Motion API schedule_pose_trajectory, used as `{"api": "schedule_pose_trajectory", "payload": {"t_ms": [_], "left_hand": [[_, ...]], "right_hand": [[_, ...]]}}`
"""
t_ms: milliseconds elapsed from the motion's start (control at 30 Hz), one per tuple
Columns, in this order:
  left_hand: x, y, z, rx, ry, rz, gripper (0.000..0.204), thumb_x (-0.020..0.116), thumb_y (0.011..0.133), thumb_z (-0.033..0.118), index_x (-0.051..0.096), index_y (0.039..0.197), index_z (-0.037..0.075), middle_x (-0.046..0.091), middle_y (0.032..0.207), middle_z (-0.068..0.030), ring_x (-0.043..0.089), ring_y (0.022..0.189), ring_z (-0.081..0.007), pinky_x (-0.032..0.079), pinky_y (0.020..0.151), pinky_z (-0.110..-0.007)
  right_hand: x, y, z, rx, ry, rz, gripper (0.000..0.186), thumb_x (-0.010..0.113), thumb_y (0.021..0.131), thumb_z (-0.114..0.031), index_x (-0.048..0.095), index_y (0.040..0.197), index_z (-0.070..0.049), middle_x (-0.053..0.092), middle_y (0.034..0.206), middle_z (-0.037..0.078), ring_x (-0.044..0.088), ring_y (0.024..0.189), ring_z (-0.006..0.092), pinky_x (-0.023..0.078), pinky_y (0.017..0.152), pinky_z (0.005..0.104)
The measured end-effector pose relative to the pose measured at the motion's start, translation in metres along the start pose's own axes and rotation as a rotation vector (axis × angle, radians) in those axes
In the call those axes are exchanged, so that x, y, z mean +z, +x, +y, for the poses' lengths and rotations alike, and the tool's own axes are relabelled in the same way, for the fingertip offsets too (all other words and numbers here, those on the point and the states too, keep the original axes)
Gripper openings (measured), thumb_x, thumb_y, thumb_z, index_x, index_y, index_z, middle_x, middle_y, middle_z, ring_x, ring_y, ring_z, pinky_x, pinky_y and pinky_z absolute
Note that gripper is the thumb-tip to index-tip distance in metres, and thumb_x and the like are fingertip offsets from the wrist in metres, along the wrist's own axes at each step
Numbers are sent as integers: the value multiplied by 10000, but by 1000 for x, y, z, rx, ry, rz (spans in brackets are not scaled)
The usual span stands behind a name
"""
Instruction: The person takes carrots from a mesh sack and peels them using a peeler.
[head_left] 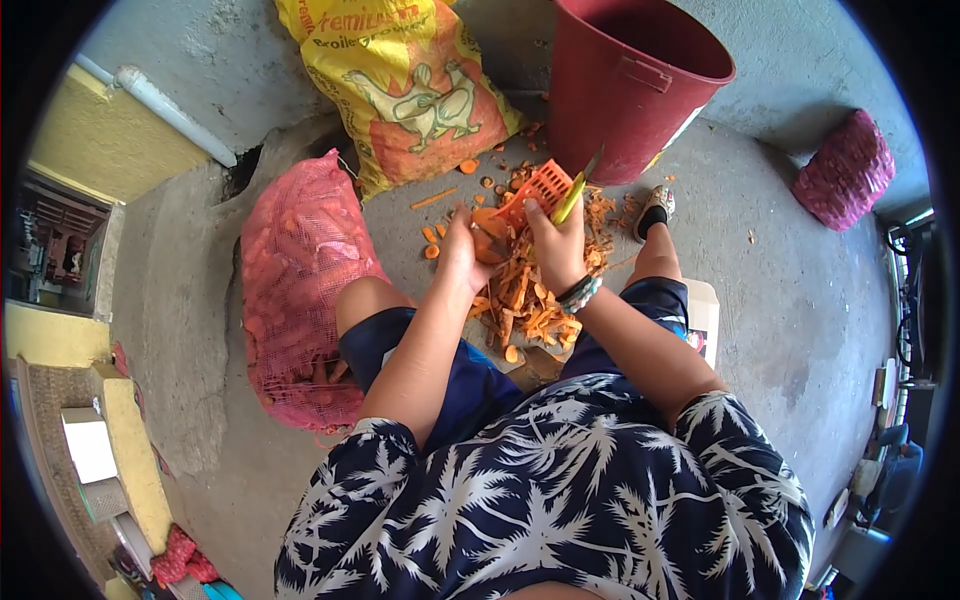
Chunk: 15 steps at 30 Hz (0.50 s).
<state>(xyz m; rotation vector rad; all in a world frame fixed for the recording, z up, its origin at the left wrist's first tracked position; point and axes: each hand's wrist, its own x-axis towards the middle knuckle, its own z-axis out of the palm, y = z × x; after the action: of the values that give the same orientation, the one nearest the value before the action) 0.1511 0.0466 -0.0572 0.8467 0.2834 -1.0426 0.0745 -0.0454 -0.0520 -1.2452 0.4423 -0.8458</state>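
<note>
- Orange carrot [487, 237], partly hidden, cupped in curled fingers of left hand [461, 250], above the middle of concrete floor [745, 255].
- Yellow-green-handled knife [567, 204] gripped in closed fingers of right hand [559, 245]; orange slotted plastic piece [546, 186] against same hand.
- Peelings [522, 300] heaped below.
- Pink mesh sack [305, 285] to left; yellow sack [400, 95] and red bin [605, 105] along floor's far edge.

Two hands [462, 250] [560, 242], one knife [568, 200], one holey orange thing [546, 187], one red bin [620, 110], one yellow sack [410, 100], one pink bag [308, 270] and one purple bag [848, 170] are seen.
</note>
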Motion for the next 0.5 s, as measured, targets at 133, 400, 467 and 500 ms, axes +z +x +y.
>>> {"api": "schedule_pose_trajectory", "payload": {"t_ms": [133, 400, 467, 500], "left_hand": [[6, -6, 2, -8, 109, -1, 465, 273, 938, 427, 505, 1041, 37, 581, 886, -100, 571, 765, -214, 473, 661, -368], [-17, 3, 1, -68, 266, -153, 403, 359, 930, 397, 501, 1036, 36, 575, 857, -104, 579, 698, -219, 475, 591, -356], [-19, -6, 3, -60, 253, -94, 409, 338, 935, 404, 500, 1042, 45, 579, 863, -100, 580, 707, -209, 485, 607, -359], [-16, -7, 5, -57, 250, -88, 409, 338, 935, 404, 500, 1042, 45, 579, 863, -100, 580, 707, -209, 485, 607, -359]], "right_hand": [[-1, 0, -1, -5, 52, -30, 364, 552, 826, -5, 375, 1144, -23, 552, 955, 68, 562, 831, 119, 490, 695, 249], [-35, 70, 0, -29, -65, 85, 289, 549, 825, -18, 411, 1078, -32, 560, 925, 67, 582, 736, 135, 502, 582, 241], [-29, 63, -14, -4, 55, 38, 268, 545, 839, -45, 413, 1071, -38, 567, 896, 45, 581, 680, 112, 489, 554, 221], [-22, 55, -10, 49, -52, 42, 289, 536, 842, -34, 407, 1101, -43, 562, 931, 56, 584, 738, 124, 500, 587, 228]]}}
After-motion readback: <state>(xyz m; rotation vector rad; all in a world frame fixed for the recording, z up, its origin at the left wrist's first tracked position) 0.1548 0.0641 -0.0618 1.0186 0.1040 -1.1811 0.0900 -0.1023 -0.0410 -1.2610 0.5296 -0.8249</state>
